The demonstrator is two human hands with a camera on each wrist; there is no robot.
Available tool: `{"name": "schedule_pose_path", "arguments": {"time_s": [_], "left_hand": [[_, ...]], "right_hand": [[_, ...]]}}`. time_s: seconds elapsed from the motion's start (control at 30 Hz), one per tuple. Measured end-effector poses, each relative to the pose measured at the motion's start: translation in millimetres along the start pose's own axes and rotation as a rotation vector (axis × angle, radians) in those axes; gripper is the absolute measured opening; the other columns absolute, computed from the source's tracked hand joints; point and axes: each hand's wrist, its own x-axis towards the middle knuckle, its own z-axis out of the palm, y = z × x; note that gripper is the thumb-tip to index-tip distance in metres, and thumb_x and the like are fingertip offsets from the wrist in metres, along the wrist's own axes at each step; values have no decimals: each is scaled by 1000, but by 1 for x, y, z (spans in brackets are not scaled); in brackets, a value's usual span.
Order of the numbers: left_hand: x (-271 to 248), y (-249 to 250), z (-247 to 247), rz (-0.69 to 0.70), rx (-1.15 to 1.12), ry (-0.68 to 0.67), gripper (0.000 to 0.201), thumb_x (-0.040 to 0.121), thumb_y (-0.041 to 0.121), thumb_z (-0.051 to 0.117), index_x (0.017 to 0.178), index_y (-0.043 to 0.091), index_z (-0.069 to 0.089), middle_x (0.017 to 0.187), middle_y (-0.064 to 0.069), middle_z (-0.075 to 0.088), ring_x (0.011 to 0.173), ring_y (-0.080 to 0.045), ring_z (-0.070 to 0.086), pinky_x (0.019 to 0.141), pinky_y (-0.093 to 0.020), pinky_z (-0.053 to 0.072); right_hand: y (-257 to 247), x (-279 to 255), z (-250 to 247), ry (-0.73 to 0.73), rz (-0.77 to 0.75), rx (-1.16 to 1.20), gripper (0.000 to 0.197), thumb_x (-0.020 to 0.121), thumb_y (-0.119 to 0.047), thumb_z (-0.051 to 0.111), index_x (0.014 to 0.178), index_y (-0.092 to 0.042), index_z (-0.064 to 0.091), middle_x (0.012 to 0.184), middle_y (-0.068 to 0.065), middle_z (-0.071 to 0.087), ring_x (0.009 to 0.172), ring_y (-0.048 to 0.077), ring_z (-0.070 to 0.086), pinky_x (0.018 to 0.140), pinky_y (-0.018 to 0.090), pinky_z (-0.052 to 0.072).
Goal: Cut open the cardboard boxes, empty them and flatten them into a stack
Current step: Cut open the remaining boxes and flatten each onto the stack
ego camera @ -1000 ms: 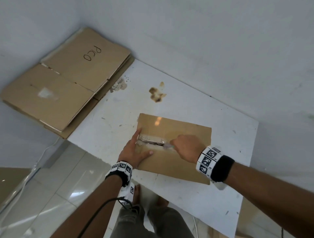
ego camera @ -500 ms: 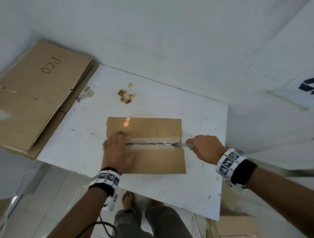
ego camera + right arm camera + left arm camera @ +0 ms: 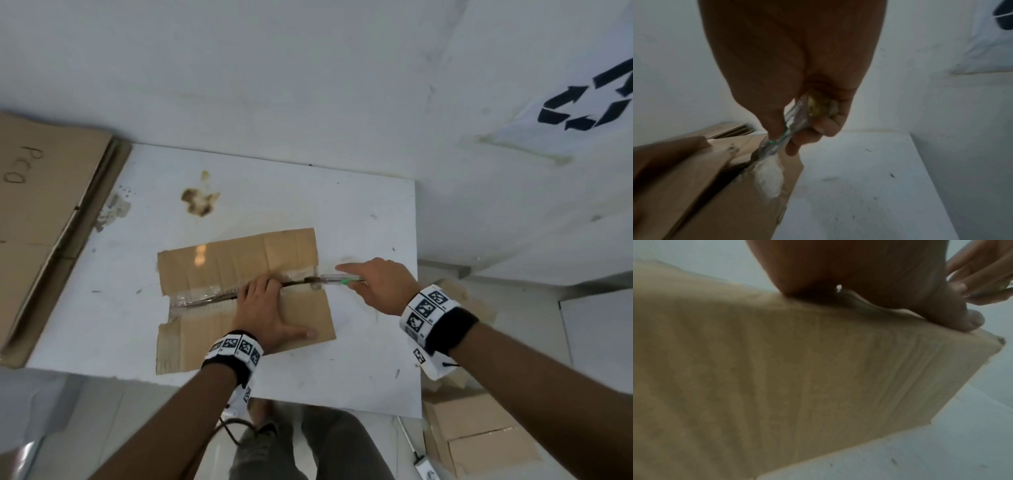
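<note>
**Tool reaches the end of a taped box seam**

The right hand (image 3: pixel 375 284), fingers curled round a clear-handled tool with a green band (image 3: pixel 337 280), holds its tip at the right end of the taped centre seam of a brown cardboard box (image 3: pixel 239 260); the right wrist view shows the handle's brass-coloured cap against the palm and a crumpled scrap of clear tape (image 3: pixel 769 177) hanging at the box's edge. The left hand (image 3: pixel 265 317) lies flat on the near flap, fingers straight and reaching to the seam, thumb spread toward the box's right edge, gripping nothing. The seam gapes dark along its length between the two hands. The box sits mid-way on a stained white tabletop (image 3: pixel 370 342), the right hand just off its right side.

Hand-lettered "PCO" marks the top sheet of a flattened cardboard stack (image 3: pixel 44 212) at the table's left edge, against the wall. A black recycling-arrows symbol (image 3: pixel 589 102) is printed on white sheeting at upper right. Further taped cardboard boxes (image 3: pixel 479 435) stand on the floor beside the table's right edge.
</note>
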Motion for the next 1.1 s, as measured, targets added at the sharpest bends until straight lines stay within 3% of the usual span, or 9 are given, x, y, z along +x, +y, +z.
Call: {"name": "schedule_pose_path", "arguments": {"time_s": [0.1, 0.2, 0.33, 0.43, 0.53, 0.6, 0.77, 0.97, 1.1], "left_hand": [[-4, -3, 0, 19, -40, 90, 114, 39, 104, 55, 119, 23, 51, 122, 4, 53, 120, -21, 48, 116, -47, 26], [-2, -4, -1, 22, -9, 102, 109, 41, 103, 56, 115, 23, 52, 115, 5, 53, 116, -21, 47, 117, -50, 23], [3, -10, -1, -9, -135, 211, 70, 81, 83, 41, 106, 22, 64, 119, 5, 56, 121, -21, 47, 113, -49, 26], [11, -2, -6, -129, -68, 201, 57, 84, 53, 40, 126, 19, 60, 137, -4, 51, 131, -32, 42, 109, -53, 28], [24, 9, -6, -233, 112, 6, 82, 79, 40, 63, 151, 27, 27, 160, -7, 19, 148, -36, 17, 115, -67, 14], [32, 14, -5, -275, 142, -20, 85, 82, 38, 66, 154, 28, 21, 165, -8, 10, 152, -38, 7, 115, -72, 9], [27, 8, 3, -225, 93, 79, 62, 102, 42, 47, 158, 25, 28, 167, -9, 16, 153, -41, 8, 116, -73, 6], [19, -6, 18, -179, 20, 121, 69, 98, 57, 18, 160, 28, 23, 170, -4, 10, 155, -37, 0, 118, -68, -8], [19, -7, 22, -170, -3, 154, 69, 98, 56, 16, 160, 28, 23, 170, -3, 9, 156, -35, -2, 119, -67, -8]], "right_hand": [[16, -2, 6, 47, 53, 268, 30, 99, -32, 57, 128, -36, 66, 104, -4, 73, 74, 13, 64, 79, 35, 56], [17, -11, 26, -3, 114, 535, 23, 95, -32, 67, 117, -31, 74, 85, -12, 71, 74, 5, 66, 76, 29, 55], [24, -38, 44, 53, 200, 733, 18, 93, -27, 71, 110, -29, 75, 72, -9, 72, 67, 0, 67, 65, 14, 47], [33, -48, 40, 297, 288, 831, 16, 95, -22, 68, 106, -33, 72, 75, -4, 73, 59, -1, 61, 55, 8, 43], [24, -40, 44, 358, 306, 892, 18, 96, -20, 66, 108, -32, 70, 75, -5, 71, 56, -1, 58, 52, 10, 43], [13, -30, 53, 356, 325, 915, 17, 96, -22, 65, 107, -34, 68, 74, -7, 71, 59, 1, 60, 53, 15, 45], [-12, -15, 80, 331, 378, 1034, 16, 98, -30, 61, 113, -29, 68, 82, -5, 73, 75, 10, 70, 61, 23, 50], [-22, -19, 81, 489, 514, 1151, 16, 100, -26, 59, 115, -28, 66, 82, 0, 71, 66, 3, 62, 51, 11, 42], [-28, -23, 88, 410, 492, 1190, 17, 100, -25, 61, 115, -26, 68, 79, -1, 71, 60, -6, 60, 50, 10, 41]]}}
